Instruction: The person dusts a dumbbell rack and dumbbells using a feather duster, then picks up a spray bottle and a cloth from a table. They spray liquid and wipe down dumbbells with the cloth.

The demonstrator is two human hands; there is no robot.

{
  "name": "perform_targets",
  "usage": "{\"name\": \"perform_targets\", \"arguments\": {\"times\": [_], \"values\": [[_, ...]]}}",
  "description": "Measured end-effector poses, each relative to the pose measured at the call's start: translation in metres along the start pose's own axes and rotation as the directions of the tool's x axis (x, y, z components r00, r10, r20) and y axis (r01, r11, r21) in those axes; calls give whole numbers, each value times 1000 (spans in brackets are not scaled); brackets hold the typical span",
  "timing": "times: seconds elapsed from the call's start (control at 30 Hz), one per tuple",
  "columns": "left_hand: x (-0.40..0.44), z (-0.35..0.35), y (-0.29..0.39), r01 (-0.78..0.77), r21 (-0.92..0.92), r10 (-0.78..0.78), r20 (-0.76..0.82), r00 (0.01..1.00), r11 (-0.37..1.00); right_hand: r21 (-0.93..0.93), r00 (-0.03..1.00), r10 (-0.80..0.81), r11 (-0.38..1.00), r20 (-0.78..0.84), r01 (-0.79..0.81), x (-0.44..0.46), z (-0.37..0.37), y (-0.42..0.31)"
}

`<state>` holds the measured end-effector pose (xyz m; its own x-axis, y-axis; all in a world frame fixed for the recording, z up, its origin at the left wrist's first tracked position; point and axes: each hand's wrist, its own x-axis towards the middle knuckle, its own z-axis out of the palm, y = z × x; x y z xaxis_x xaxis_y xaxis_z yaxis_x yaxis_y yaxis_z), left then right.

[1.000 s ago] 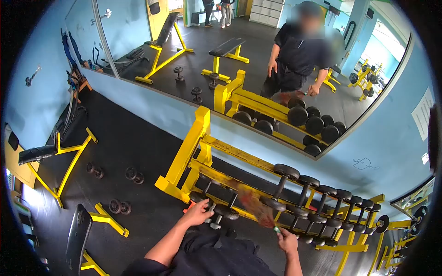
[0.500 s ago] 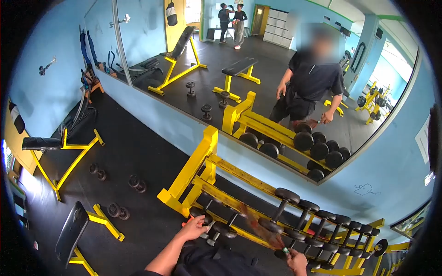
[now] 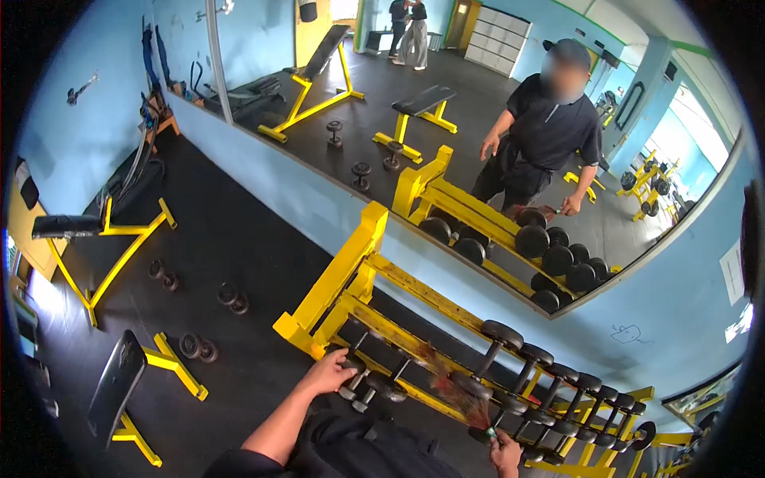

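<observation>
A feather duster (image 3: 464,398) with reddish-brown feathers is in my right hand (image 3: 504,452), my fingers closed round its handle. Its feathers lie over the rack's lower rail among the dumbbells, close to a dumbbell (image 3: 472,385). My left hand (image 3: 328,373) is loosely open, fingers slightly bent, and appears in front of the dumbbell (image 3: 358,373) at the rack's left end. In the mirror (image 3: 478,103) that hand hangs in the air with nothing visible in it. The yellow dumbbell rack (image 3: 319,295) slants across in front of me.
Several dumbbells (image 3: 562,374) fill the rack's right part. More dumbbells (image 3: 233,297) lie on the black floor to the left, between a yellow-framed bench (image 3: 119,382) and another bench (image 3: 68,226). The mirror wall stands behind the rack; two people show in its reflection.
The duster's feathers have shifted slightly along the rail. My left hand has moved up a little, and an orange patch beside it no longer shows. The view has tilted downward.
</observation>
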<state>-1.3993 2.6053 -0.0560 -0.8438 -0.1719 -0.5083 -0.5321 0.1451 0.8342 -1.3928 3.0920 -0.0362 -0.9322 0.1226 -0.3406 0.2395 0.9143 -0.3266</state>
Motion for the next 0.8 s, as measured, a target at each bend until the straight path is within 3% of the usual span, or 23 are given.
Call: {"name": "perform_targets", "arguments": {"times": [0.1,0.13,0.17,0.2,0.3,0.37,0.43,0.5,0.57,0.7,0.8], "values": [[9,0,-9,-67,191,64,18,998,979,-40,992,-124,991,20,125,20,24,-34],[10,3,-8,-59,183,55,27,998,981,-47,989,-147,988,28,148,32,41,-55],[12,9,-4,-37,78,32,61,998,996,-16,963,-267,963,20,267,41,55,-75],[13,16,-3,-13,-30,15,91,996,999,-65,967,-250,965,52,253,47,61,-105],[5,8,-3,-55,-8,56,109,993,998,-39,957,-280,958,74,283,39,58,-128],[4,-12,-11,-72,-12,72,66,995,997,-80,972,-232,969,26,234,31,50,-92],[-1,-30,-23,-37,27,39,-57,998,999,22,981,-191,981,11,191,24,39,-59],[-4,-37,-33,11,88,-1,-111,994,996,13,977,-212,977,17,212,40,54,-51],[3,-32,-45,-37,39,40,-85,996,999,-92,924,-376,920,64,381,57,74,-86],[3,-17,-25,-33,-59,35,40,999,998,-237,898,-393,870,200,433,74,115,-203],[-7,-45,-14,-76,-15,77,52,996,997,-141,914,-381,906,138,398,40,72,-209]]}}
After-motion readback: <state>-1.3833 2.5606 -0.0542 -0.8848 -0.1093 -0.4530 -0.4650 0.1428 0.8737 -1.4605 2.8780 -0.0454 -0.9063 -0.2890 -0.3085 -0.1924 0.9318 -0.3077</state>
